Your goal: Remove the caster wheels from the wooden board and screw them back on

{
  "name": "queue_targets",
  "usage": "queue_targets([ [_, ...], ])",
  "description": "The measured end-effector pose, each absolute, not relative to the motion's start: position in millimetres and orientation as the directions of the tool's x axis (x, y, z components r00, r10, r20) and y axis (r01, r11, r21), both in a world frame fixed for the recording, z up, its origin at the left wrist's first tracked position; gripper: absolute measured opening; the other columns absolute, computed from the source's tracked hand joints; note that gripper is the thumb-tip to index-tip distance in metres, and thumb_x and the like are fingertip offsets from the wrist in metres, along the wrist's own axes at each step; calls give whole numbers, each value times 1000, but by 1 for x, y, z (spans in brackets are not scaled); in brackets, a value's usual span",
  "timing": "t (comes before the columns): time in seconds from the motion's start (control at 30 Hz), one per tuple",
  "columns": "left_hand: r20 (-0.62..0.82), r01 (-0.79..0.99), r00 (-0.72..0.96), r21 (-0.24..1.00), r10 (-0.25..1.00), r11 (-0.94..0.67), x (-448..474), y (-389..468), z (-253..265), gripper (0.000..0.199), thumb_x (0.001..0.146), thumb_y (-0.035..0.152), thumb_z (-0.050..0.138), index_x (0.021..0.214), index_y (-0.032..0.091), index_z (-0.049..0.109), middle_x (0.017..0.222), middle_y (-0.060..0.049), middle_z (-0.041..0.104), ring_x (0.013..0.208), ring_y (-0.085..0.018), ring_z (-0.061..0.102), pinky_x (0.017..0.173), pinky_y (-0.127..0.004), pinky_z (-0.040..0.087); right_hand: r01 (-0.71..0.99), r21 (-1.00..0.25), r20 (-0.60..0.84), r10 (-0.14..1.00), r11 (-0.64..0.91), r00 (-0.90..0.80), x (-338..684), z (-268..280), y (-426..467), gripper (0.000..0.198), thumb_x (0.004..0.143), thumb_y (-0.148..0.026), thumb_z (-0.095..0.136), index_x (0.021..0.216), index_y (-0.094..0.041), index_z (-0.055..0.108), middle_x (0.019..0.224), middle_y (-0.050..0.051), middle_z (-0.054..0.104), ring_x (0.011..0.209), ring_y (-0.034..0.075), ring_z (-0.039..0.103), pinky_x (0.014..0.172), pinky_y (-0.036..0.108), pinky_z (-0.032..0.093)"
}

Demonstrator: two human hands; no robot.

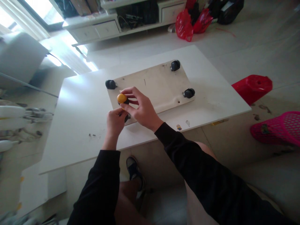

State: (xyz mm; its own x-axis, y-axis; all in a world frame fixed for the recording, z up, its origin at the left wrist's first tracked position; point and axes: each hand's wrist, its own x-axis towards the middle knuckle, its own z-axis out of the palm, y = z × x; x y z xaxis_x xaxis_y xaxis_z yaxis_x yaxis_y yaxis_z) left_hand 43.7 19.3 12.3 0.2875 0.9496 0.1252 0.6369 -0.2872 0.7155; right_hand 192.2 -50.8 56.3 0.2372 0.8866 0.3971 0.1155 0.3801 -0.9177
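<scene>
I'm standing in somebody's home, by the look of it a living room. Along the far side runs a low white cabinet [106, 28] with drawers and an open bay stuffed with dark odds and ends, the sort a family keeps against a wall. Daylight pours through a tall window [41, 11] beside a pale curtain [29, 23] and gleams on the glossy tiled floor [140, 50]. Red plastic bags [184, 26] slump near the cabinet, and a pink openwork basket [289, 126] sits at my right. Even the white worktop [77, 115] is homely: a little cartoon sticker [179, 127] clings near its edge.
</scene>
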Motion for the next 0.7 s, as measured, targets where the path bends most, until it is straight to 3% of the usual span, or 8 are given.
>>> queue_targets([
  [0.13, 148, 669, 205, 701, 967, -249, 45, 18, 13, 19, 79, 30, 67, 64, 18, 70, 59, -2, 66, 61, -17, 60, 55, -27, 40, 134, -919, 393, 888, 370, 241, 192, 57, -52, 29, 86, -28, 81, 110, -23, 65, 121, 4, 71, 112, 16, 72, 100, 33, 67],
  [0.3, 136, 636, 285, 714, 949, -293, 43, 20, 14, 12, 77, 27, 70, 71, 18, 75, 66, -3, 72, 67, -18, 65, 61, -26, 47, 83, -921, 390, 902, 381, 185, 193, 55, -51, 27, 92, -23, 73, 119, -26, 68, 124, 2, 77, 119, 17, 73, 109, 37, 64],
  [0.5, 138, 660, 243, 702, 960, -268, 42, 20, 12, 22, 80, 28, 68, 61, 17, 70, 55, -2, 65, 57, -16, 58, 53, -26, 39, 133, -916, 399, 891, 378, 218, 192, 55, -52, 35, 89, -25, 79, 121, -26, 66, 128, 4, 73, 119, 16, 72, 103, 31, 66],
  [0.7, 155, 676, 256, 677, 954, -291, 42, 18, 14, 10, 78, 25, 72, 74, 17, 77, 71, -4, 75, 71, -19, 67, 70, -30, 51, 210, -897, 435, 863, 389, 258, 192, 55, -53, 23, 93, -28, 76, 115, -26, 71, 121, 3, 73, 111, 15, 71, 98, 30, 66],
])
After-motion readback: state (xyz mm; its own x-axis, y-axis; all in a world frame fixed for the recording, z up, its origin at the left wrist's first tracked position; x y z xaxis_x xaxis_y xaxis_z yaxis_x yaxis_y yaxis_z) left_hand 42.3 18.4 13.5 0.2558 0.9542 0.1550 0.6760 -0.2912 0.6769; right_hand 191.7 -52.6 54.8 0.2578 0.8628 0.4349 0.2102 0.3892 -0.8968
